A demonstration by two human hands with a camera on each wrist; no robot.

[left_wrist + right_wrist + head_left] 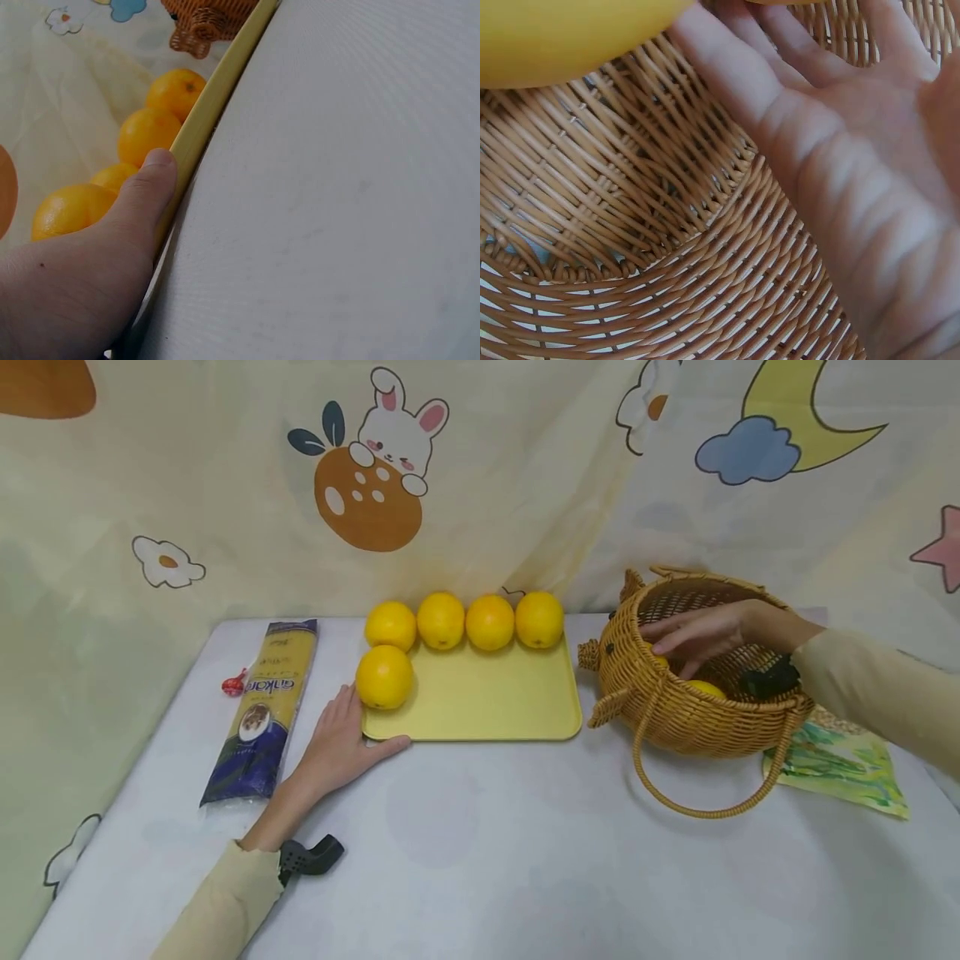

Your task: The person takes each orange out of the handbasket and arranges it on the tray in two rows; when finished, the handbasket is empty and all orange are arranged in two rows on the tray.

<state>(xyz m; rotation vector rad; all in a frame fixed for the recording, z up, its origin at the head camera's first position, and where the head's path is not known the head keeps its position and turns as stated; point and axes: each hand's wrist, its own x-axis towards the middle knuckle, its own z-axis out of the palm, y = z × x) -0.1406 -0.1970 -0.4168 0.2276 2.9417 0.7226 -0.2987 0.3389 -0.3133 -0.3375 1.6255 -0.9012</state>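
My left hand [341, 743] lies at the near left corner of a yellow tray [487, 693], its thumb along the front edge and its fingers by the left side. Several oranges [385, 677] stand on the tray in a back row and down the left side. My right hand [708, 633] reaches into a wicker basket [693, 722] shaped like a pig. Its fingers stretch toward an orange [658, 656] at the basket's left wall, their tips partly hidden. Another orange [707, 689] lies lower in the basket, large at the top left of the right wrist view.
A long blue and yellow packet [262, 710] lies left of the tray, with a small red wrapped candy [234, 683] beside it. A green patterned bag [840, 764] sits partly under the basket. The basket's handle [705, 814] hangs forward onto the table. A printed cloth stands behind.
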